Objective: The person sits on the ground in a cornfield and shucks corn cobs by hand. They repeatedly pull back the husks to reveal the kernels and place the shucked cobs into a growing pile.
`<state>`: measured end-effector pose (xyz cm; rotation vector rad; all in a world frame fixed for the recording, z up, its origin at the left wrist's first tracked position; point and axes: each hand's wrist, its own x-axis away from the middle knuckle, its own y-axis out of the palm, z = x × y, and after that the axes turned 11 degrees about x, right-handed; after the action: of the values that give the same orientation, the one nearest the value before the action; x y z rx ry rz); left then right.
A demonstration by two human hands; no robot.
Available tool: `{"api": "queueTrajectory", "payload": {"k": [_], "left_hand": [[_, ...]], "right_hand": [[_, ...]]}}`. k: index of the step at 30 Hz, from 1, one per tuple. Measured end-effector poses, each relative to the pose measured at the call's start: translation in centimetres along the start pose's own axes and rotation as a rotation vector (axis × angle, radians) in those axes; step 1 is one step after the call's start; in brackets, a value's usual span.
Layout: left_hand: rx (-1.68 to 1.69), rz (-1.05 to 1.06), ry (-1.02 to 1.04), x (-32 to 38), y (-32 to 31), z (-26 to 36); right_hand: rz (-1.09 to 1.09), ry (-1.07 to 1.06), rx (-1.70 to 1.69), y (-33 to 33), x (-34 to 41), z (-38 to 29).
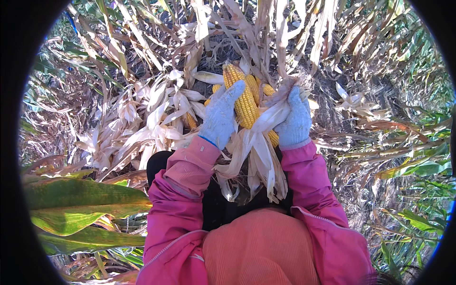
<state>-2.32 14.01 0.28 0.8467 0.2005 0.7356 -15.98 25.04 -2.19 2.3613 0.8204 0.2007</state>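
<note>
My left hand (221,114), in a whitish work glove, is against the left side of a yellow ear of corn (244,101), its thumb and fingers along the kernels. Dry pale husks (262,142) are peeled back from the ear and hang down in front of my lap. My right hand (295,114), gloved the same way, is closed on a strip of husk with brownish silk (285,93) at its top. Behind the ear lie several more husked yellow cobs (253,87), partly hidden by it and by my hands.
A heap of stripped husks (156,117) lies to the left, with a cob (191,121) showing in it. Dry cornstalks (201,28) stand ahead. Broad green leaves (85,199) reach in at the lower left. Loose husks (359,105) lie on the ground at right.
</note>
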Motion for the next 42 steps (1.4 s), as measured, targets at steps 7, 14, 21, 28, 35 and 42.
{"api": "queueTrajectory", "payload": {"k": [7,14,21,28,35,42], "left_hand": [[0.112,0.015,0.145,-0.9,0.2,1.0],[0.059,-0.077,0.184,0.2,1.8,0.7],[-0.043,-0.151,0.151,0.8,3.3,0.7],[-0.826,-0.279,0.338,1.4,3.0,0.7],[-1.517,-0.893,0.498,5.1,5.5,-2.5],[-0.049,-0.073,-0.024,-0.2,1.0,0.1]], "right_hand": [[-0.237,0.055,0.601,-2.7,2.9,-1.0],[-0.575,0.1,0.897,0.2,1.1,0.3],[-0.707,0.393,0.796,-0.3,3.0,1.5],[-0.706,0.328,1.066,-0.7,4.3,3.0],[-0.854,0.21,1.219,-2.9,5.4,3.0],[-1.571,-0.241,1.885,0.1,5.8,-1.7]]}}
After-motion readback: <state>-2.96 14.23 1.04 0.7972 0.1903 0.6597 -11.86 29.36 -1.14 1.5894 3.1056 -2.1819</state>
